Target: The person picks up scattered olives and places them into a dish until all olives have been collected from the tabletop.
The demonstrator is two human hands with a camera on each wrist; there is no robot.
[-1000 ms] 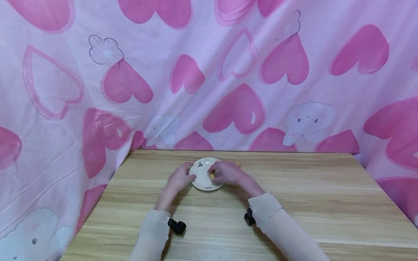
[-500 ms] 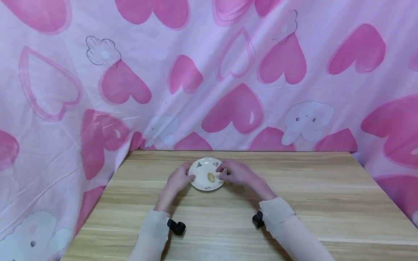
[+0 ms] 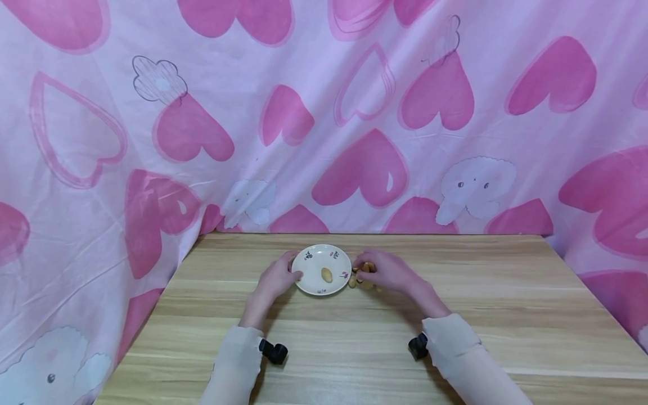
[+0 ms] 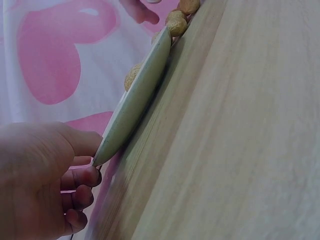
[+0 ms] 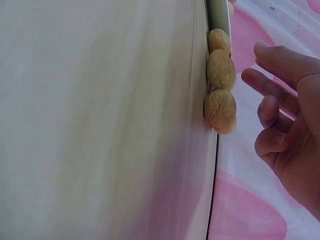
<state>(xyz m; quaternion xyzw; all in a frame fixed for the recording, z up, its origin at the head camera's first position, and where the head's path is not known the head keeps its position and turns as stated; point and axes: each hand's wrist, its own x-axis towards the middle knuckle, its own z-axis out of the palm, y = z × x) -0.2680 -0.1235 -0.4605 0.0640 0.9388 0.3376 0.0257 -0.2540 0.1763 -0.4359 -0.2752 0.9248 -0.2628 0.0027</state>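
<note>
A small white plate (image 3: 311, 267) with dark and red markings lies on the table, one peanut in its shell (image 3: 326, 275) on it. My left hand (image 3: 277, 277) pinches the plate's left rim; in the left wrist view the thumb lies over the rim and the fingers are curled below it. Beside the plate's right rim several unshelled peanuts (image 5: 221, 70) sit in a small heap on the wood. Just above that heap is my right hand (image 3: 388, 273), partly hiding it. Its fingers (image 5: 272, 92) are loosely bent, apart from the peanuts, with nothing between them.
The wooden table (image 3: 324, 349) stretches in front of the plate and to both sides. A pink cloth with hearts (image 3: 361, 169) hangs along its back edge and down the sides. Black wrist cameras (image 3: 274, 352) sit on both sleeves.
My right hand has let go of a peanut on the plate and moved right, off the plate to over the heap. The left hand has stayed on the rim.
</note>
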